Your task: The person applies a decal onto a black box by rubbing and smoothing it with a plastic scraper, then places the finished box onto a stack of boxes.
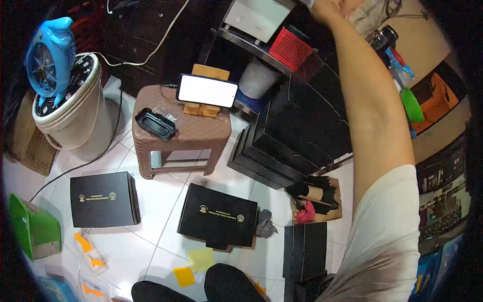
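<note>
My right arm stretches up the right side of the head view, and my right hand [329, 9] is at the top edge, partly cut off. Its fingers are too hidden to show whether they hold anything. Right beside it is a pale crumpled bag [371, 19]. Below and left of the hand are a red perforated basket [291, 49] and a white box-shaped appliance [257, 19] on a shelf. My left hand is out of view. On the floor lie two black boxes with gold print, one in the middle [219, 214] and one at left [103, 200].
A brown stool [201, 132] carries a phone [208, 91] on a wooden stand and a black tray [156, 124]. Black boxes [302, 123] are stacked right of it. A white bucket [83, 123] bears a blue fan [50, 58]. A green bin [34, 226] stands at left.
</note>
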Motion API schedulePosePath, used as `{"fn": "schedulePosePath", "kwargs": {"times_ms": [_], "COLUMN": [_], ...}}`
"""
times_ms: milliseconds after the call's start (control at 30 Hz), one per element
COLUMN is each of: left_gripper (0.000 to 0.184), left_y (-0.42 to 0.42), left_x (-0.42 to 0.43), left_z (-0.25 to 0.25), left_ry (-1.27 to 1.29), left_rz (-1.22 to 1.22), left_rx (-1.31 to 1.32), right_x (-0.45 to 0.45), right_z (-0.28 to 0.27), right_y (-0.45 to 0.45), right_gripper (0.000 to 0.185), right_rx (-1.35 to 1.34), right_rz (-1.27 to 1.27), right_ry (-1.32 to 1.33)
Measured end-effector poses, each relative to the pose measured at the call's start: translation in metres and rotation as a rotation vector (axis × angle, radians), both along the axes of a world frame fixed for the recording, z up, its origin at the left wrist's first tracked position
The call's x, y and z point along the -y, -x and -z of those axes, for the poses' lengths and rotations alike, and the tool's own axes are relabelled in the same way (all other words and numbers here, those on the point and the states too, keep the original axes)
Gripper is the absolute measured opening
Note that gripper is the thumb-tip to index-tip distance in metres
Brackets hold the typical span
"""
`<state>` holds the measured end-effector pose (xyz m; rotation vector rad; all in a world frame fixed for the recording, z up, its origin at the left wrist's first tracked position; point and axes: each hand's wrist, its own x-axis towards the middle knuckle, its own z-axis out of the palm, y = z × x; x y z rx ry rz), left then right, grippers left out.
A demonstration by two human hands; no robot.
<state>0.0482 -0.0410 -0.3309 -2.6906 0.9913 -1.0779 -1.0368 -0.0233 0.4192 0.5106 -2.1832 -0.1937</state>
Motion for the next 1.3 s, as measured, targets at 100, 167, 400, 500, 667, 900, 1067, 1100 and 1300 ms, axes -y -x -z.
{"fn": "schedulePosePath", "kwargs": {"times_ms": [100, 167, 400, 500, 667, 900, 1067, 1100, 1300], "left_gripper": [0.085, 0.085, 0.086, 0.087, 0.088, 0.089, 0.090, 0.091, 0.092], "left_y": [0.006, -0.002, -0.006, -0.016, -0.011, 0.022, -0.007, -0.004, -0.007], "left_x": [0.011, 0.008, 0.012, 0.015, 0.016, 0.020, 0.031, 0.032, 0.033], "left_z": [0.010, 0.018, 0.008, 0.009, 0.005, -0.022, 0.002, 0.003, 0.016], "left_ry": [0.012, 0.007, -0.042, -0.052, -0.018, 0.027, 0.057, 0.062, 0.076], "left_rz": [-0.017, -0.033, -0.036, -0.037, -0.047, -0.023, 0.012, 0.018, 0.025], "left_rx": [-0.040, -0.044, 0.038, 0.049, 0.011, -0.065, -0.165, -0.185, -0.266], "right_x": [-0.047, -0.008, -0.015, -0.062, -0.208, -0.321, -0.284, -0.287, -0.281], "right_z": [-0.003, 0.015, 0.107, 0.229, 0.467, 0.564, 0.539, 0.566, 0.585], "right_y": [-0.087, -0.127, -0.193, -0.300, -0.396, -0.504, -0.527, -0.529, -0.562], "right_gripper": [0.053, 0.048, 0.039, 0.027, 0.066, 0.086, 0.074, 0.072, 0.090], "right_rx": [0.437, -0.073, -0.265, -0.059, 0.680, 1.466, 1.711, 1.594, 1.367], "right_rz": [-0.800, -0.005, -0.554, -0.778, -0.187, 0.237, 0.173, -0.037, -0.178], "right_ry": [0.045, -0.164, -0.053, 0.118, 0.460, 0.888, 0.991, 1.011, 1.057]}}
